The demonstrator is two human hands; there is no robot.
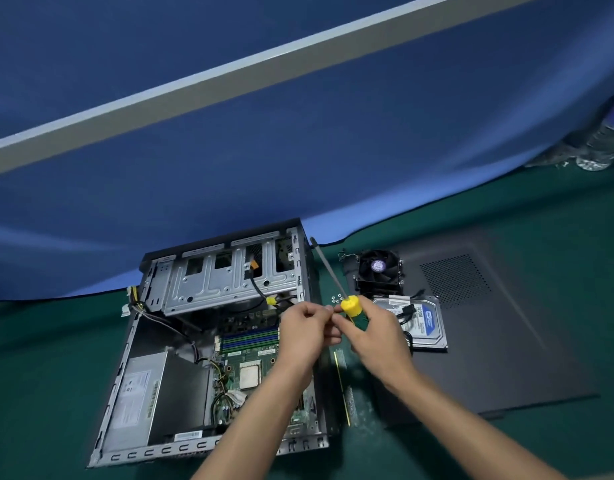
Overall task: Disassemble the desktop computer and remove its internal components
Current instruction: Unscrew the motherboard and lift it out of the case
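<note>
Both hands meet over the open computer case [208, 344], right hand [374, 337] gripping the screwdriver [352, 308] handle, left hand [307, 332] pinching near it (fingertips hidden), while cooler fan [380, 271] and hard drive [421, 322] lie beyond.

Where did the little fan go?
The cooler fan sits on the dark side panel, right of the open computer case, just behind the hard drive.

The open computer case [208, 344] lies on the desk [39, 375], at left. The side panel [506, 341] lies to its right, carrying the cooler fan [380, 270] at its far corner and the hard drive [421, 322] just before the fan. Loose screws [336, 298] sit between case and fan.
</note>
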